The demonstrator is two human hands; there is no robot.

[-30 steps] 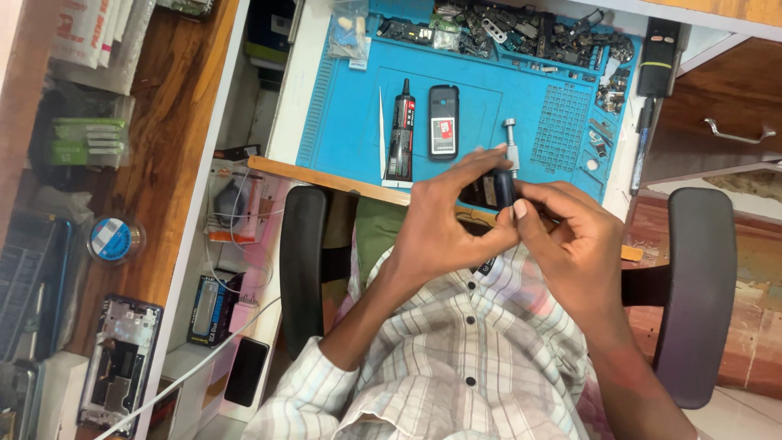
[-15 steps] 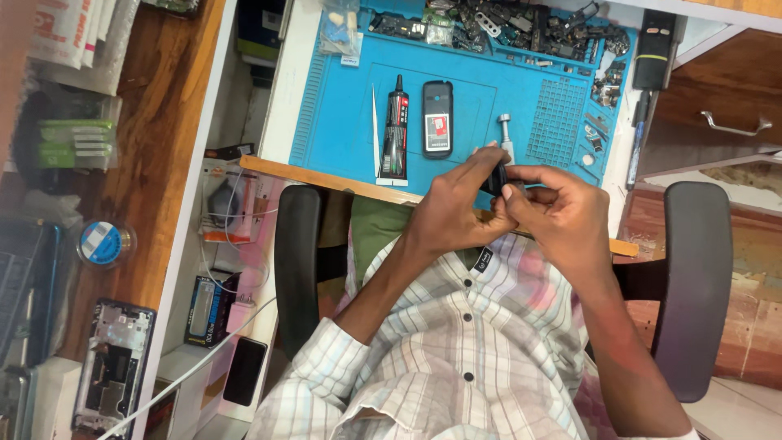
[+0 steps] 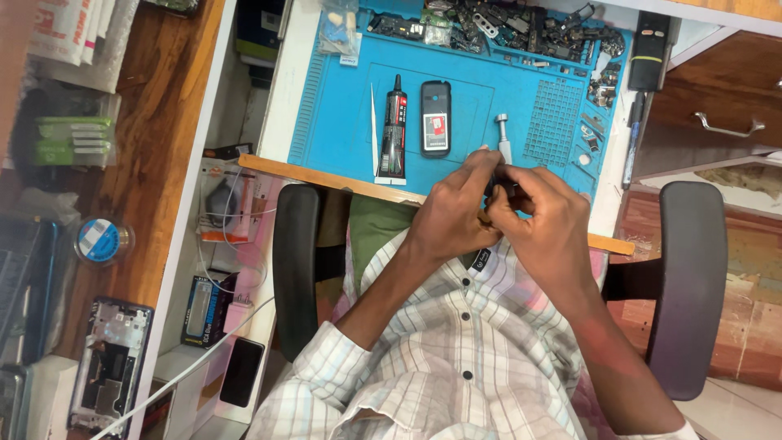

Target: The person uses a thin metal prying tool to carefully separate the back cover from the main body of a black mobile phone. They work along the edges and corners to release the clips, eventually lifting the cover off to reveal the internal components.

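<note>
The left hand (image 3: 456, 216) and the right hand (image 3: 544, 224) meet in the middle of the frame, just above the person's checked shirt (image 3: 440, 358), and the fingers of both are closed around a small dark object (image 3: 498, 189). It is mostly hidden between the fingertips, so I cannot tell what kind of thing it is. The two hands touch each other at the fingertips, at the near edge of the counter (image 3: 285, 98). Just above the hands, on the blue mat (image 3: 342, 122) in the upper middle of the frame, a small metal tool (image 3: 503, 134) with a round top lies with its lower end close to the fingers. To the left of it lies a dark phone (image 3: 436, 118), and beside this a black glue tube (image 3: 394, 126) and thin white tweezers (image 3: 375, 130). Many small dark parts (image 3: 521, 24) are gathered along the top edge of the mat. A black chair (image 3: 692, 277) with arm rests is seen at both sides of the person.
</note>
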